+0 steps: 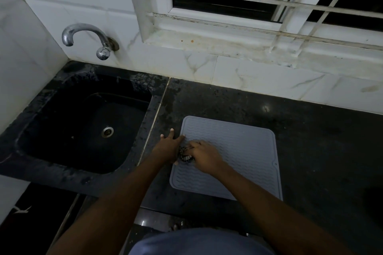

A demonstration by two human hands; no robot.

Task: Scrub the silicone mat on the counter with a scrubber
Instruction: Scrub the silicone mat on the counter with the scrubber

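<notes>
The left hand [168,148] spread on mat [238,151] edge; right hand [204,156] grips scrubber [184,156] (bare mat rightward).

Head view, steeply down over counter [310,141]

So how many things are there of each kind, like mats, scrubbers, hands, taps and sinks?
silicone mat: 1
scrubber: 1
hands: 2, the left hand and the right hand
tap: 1
sink: 1
Total: 6
</notes>
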